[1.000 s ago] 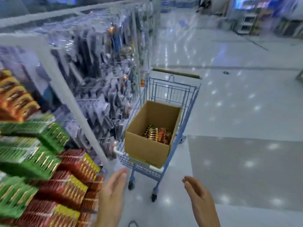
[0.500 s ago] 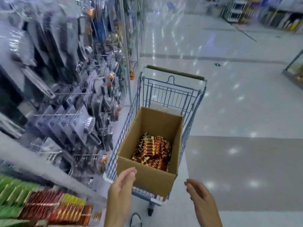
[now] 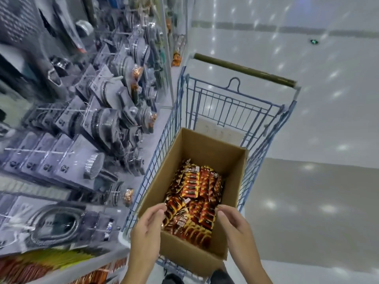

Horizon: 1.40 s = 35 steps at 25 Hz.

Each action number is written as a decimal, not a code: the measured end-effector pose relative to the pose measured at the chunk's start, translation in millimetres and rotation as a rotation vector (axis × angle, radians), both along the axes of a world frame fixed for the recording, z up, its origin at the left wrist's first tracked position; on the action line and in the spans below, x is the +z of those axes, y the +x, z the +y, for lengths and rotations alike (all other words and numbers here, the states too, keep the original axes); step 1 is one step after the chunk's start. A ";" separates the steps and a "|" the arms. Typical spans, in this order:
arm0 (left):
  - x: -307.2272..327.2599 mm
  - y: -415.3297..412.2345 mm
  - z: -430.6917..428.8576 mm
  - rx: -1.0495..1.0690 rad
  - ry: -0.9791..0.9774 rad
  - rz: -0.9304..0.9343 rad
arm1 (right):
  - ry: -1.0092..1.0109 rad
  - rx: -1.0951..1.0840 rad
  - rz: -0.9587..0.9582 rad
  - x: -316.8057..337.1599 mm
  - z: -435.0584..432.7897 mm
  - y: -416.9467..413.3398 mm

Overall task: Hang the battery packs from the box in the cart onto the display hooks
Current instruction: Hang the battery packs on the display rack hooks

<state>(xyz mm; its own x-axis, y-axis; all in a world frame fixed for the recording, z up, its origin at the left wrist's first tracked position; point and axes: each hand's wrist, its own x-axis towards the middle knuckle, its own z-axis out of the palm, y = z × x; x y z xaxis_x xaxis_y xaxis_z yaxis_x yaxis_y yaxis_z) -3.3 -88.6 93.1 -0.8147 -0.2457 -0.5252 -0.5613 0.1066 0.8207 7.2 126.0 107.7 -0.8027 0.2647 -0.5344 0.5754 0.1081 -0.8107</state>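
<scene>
My left hand point(image 3: 148, 225) hovers over the near left corner of the cardboard box point(image 3: 185, 255), fingers loosely bent with nothing in them. Its fingertips point(image 3: 162, 208) reach the edge of the battery packs point(image 3: 194, 191), though I cannot tell whether they touch. My right hand point(image 3: 233, 222) hangs over the near right side of the box, equally relaxed and also holding nothing, just above the packs.

The battery packs lie in a loose red, orange and black heap on the bottom of the box, crowded toward its near end. The box stands open-topped inside the blue wire cart point(image 3: 225, 107), filling the cart's near half. Beyond the box, the cart's handle point(image 3: 244, 70) runs across the far end.

Left of the box, display hooks point(image 3: 82, 119) carry grey blister-packed goods. Nearer than the box on that side, blurred red and green packs point(image 3: 30, 265) hang. Right of the box lies shiny floor point(image 3: 317, 119).
</scene>
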 end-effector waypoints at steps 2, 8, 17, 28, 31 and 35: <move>-15.6 -31.1 21.1 0.030 -0.043 -0.006 | -0.025 0.036 -0.050 -10.8 18.5 -23.9; -126.0 -120.2 55.7 -0.042 -0.161 -0.391 | -0.072 -0.002 -0.181 -40.0 60.6 -61.3; -308.3 -194.2 47.3 0.621 0.335 -0.726 | -0.138 -0.010 -0.280 -61.0 56.3 -74.7; -212.8 -140.2 58.8 0.631 0.617 -0.693 | -0.190 0.023 -0.340 -69.9 33.9 -106.1; -162.0 -116.2 58.5 0.530 0.660 -0.727 | -0.142 0.047 -0.326 -83.4 34.4 -127.0; -106.6 -91.2 44.7 0.396 0.679 -0.734 | -0.090 0.128 -0.358 -120.9 15.1 -162.9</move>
